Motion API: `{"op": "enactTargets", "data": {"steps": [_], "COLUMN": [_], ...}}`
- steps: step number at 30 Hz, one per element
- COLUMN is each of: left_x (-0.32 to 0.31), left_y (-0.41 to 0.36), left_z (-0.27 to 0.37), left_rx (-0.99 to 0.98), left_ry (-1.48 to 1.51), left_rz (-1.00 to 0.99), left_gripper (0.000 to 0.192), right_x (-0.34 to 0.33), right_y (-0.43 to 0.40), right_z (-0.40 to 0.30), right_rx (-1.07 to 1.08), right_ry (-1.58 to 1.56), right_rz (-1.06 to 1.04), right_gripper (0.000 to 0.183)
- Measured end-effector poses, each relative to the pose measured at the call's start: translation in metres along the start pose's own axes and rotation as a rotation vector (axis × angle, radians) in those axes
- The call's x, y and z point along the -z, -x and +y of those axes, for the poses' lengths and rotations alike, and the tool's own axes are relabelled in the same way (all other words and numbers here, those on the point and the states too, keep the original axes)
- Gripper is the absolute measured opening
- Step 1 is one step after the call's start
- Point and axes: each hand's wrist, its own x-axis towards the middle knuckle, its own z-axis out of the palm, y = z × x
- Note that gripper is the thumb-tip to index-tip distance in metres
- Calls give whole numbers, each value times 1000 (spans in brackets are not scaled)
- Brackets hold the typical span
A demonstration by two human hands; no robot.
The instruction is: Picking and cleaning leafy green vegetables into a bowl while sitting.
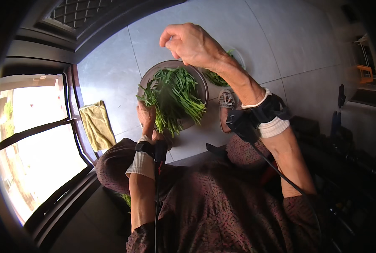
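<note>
Long-leaved green vegetables (175,91) with pale stems are heaped in a round brown basin (202,83) on the floor. My left hand (147,115) is at the basin's left side, closed on some of the greens; leaves cover its fingertips. Above the basin's far rim, my right hand (191,42) is raised with its fingers curled inward. Whether something small is pinched there is hidden. A clear bowl (242,60) with more cut greens (216,77) stands right of the basin, partly behind my right forearm.
A yellowish cloth (98,126) hangs at the left beside a bright glazed door (33,126). My shoe (226,98) rests close to the basin's right. Straps with black devices and a cable (279,170) are on my forearms. An orange object (365,73) appears far right.
</note>
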Motion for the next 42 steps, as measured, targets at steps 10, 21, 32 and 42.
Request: {"op": "enactTargets", "data": {"steps": [10,21,32,42], "left_x": [-64,-97,9,164], "left_y": [54,65,61,-17], "left_z": [55,22,148,196], "left_rx": [159,-22,271,35], "left_ry": [312,58,796,1010], "left_rz": [-680,-861,-606,-870], "left_gripper": [21,26,25,9], "right_x": [1,7,45,66], "right_y": [3,14,12,1], "right_z": [-1,-1,10,3], "right_rx": [-68,-42,-26,-196], "right_ry": [-74,-57,-61,-631], "right_rz": [15,-4,78,388], "right_gripper": [16,18,19,15]}}
